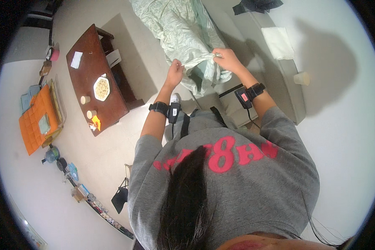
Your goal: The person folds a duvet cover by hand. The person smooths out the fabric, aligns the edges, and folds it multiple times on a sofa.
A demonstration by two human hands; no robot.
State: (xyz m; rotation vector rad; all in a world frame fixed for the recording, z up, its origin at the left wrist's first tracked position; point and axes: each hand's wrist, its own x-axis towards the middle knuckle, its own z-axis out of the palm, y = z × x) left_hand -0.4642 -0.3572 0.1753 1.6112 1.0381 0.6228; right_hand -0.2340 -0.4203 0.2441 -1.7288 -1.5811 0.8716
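A crumpled pale green patterned cloth, like a quilt or its cover (pixel 178 28), spreads over the grey sofa away from me, its near end lifted between my hands. My left hand (pixel 175 74) pinches the cloth's edge at the near left corner. Higher and to the right, my right hand (pixel 227 60) grips a gathered part of the same edge. Between them the edge is pulled into a twisted strip, and below it the fabric hangs in loose folds with a dark opening or hollow. What lies inside the folds is hidden.
A white folded towel (pixel 278 43) and a paper cup (pixel 301 78) rest on the sofa's back or arm (pixel 289 90). On the left stands a brown wooden table (pixel 95 62) with a plate of food (pixel 101 89), two cups and papers. Further left is an orange cushioned chair (pixel 40 120).
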